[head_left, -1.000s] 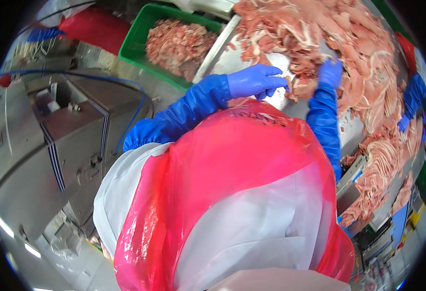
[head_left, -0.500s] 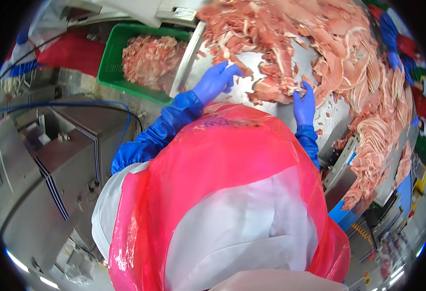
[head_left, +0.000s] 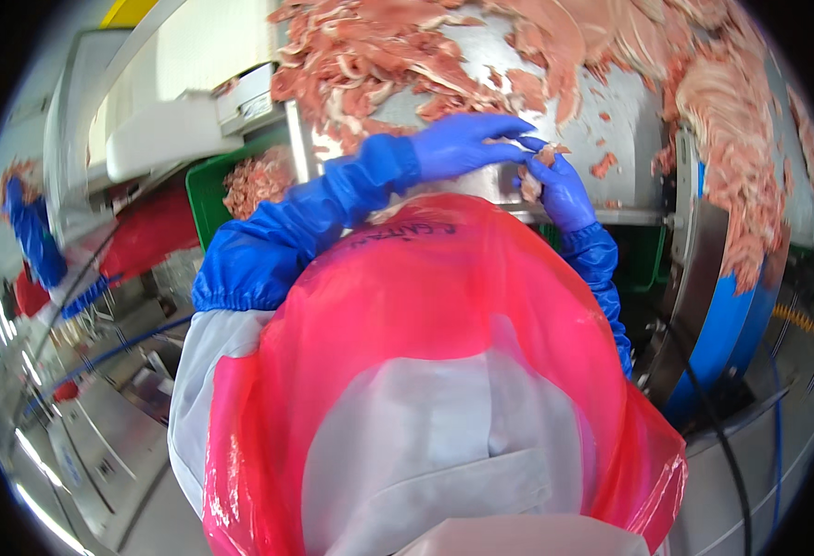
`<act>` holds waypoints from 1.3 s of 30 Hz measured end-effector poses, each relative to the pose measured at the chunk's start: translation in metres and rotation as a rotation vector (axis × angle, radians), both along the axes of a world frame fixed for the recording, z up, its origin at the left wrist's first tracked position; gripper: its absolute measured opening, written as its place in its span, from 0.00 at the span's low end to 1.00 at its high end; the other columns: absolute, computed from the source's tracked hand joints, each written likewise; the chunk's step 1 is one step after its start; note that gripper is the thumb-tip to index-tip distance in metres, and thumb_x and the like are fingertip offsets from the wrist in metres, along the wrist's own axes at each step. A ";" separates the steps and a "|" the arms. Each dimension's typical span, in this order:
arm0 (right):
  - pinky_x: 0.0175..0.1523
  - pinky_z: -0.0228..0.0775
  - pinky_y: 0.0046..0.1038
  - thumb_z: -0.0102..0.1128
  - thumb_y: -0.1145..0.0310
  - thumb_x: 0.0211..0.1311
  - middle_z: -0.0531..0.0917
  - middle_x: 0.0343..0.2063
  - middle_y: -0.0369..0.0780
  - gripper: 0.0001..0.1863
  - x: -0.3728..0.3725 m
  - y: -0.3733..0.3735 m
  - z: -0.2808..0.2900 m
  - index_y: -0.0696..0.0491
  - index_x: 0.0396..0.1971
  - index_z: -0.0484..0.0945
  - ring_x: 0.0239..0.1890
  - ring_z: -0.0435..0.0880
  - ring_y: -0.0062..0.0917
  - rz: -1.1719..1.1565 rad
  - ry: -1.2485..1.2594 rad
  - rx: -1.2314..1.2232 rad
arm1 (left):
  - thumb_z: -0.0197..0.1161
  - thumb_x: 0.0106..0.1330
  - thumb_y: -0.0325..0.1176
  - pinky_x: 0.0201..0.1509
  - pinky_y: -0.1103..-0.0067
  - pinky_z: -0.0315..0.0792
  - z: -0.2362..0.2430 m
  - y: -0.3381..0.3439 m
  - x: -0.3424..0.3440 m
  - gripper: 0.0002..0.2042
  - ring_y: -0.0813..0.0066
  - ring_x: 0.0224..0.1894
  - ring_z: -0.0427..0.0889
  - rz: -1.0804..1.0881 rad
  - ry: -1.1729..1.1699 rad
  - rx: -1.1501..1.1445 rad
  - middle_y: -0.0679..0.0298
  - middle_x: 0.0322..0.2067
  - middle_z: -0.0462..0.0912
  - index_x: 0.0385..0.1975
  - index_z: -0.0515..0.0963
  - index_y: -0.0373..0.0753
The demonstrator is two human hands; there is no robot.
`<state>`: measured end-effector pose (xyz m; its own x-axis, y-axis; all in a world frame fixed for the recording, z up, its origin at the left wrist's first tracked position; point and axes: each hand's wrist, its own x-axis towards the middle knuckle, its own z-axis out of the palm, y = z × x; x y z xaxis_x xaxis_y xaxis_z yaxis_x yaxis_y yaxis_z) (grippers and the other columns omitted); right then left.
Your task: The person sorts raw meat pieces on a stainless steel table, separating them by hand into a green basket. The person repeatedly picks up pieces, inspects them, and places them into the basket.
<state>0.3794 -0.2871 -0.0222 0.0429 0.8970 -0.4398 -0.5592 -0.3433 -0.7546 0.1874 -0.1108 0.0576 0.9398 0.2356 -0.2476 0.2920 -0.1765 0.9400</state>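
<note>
My right hand, in a blue glove, is closed on a small piece of meat at the near edge of the steel table. Beside it, my left hand, also gloved, reaches across with its fingers stretched out; its fingertips come close to the right hand. Whether they touch the piece I cannot tell. Just beyond the left hand lies a heap of raw pink meat strips. Small scraps are scattered on the metal to the right of my hands.
At the left, a green crate holds meat pieces, partly hidden by my left arm. A large pile of sliced meat runs down the right side. Another green crate sits under the table edge. Far left, a co-worker's blue sleeve shows.
The view has swung to the right. My left hand has moved over beside the right hand, its fingers straightening. The right hand has left the larger meat piece and holds a small one.
</note>
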 end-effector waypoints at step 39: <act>0.62 0.71 0.39 0.63 0.73 0.62 0.85 0.53 0.44 0.17 0.009 -0.043 -0.045 0.53 0.52 0.84 0.54 0.83 0.41 -0.172 -1.630 0.275 | 0.69 0.69 0.35 0.59 0.71 0.74 -0.017 0.072 -0.082 0.18 0.65 0.50 0.83 0.806 -0.372 1.072 0.60 0.47 0.84 0.57 0.78 0.39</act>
<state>0.3886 -0.3299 -0.0676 0.3683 0.8717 0.3232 0.8109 -0.1312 -0.5703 0.1050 -0.0392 0.0411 0.4255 0.6517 0.6278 0.4223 -0.7566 0.4992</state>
